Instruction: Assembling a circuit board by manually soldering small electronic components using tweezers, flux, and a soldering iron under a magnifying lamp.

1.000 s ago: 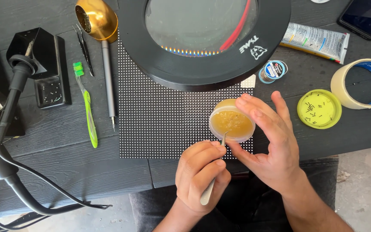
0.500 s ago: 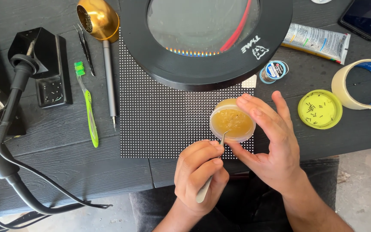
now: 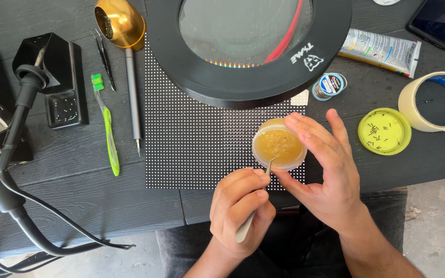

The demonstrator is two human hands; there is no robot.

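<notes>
Small round tub [image 3: 279,146] of amber paste: clear plastic, lid off, held tilted toward the camera above the lower right part of a black dotted panel [image 3: 191,134], which lies flat on the dark wooden table [image 3: 78,206]. The tub is clasped by the right hand [image 3: 330,180], thumb set against the near rim and fingers curled over the far rim. A pair of metal tweezers [image 3: 256,206] is pinched in the left hand [image 3: 240,206], fingers pressed together around the shaft; the tips are brought to the near rim of the tub, at the edge of the paste.

Round black magnifier lamp [image 3: 253,46]: positioned above the upper edge of the panel, lens facing up.

Yellow lid [image 3: 384,131]: laid on the table to the right of the tub, well apart from it, with small dark bits scattered inside.

Roll of masking tape [image 3: 433,100]: placed just beside the yellow lid, further right.

Small spool [image 3: 329,85]: set between lamp and lid. A squeezed tube [image 3: 382,49] is laid beyond it; a dark phone [image 3: 441,23] is seen at the top right corner.

Left of the panel: a slim grey tool [image 3: 132,92], a green toothbrush [image 3: 106,128], a second pair of dark tweezers [image 3: 104,59], a gold bowl of wire wool [image 3: 119,20], and a black stand [image 3: 60,77] with a cabled iron [image 3: 21,103].
</notes>
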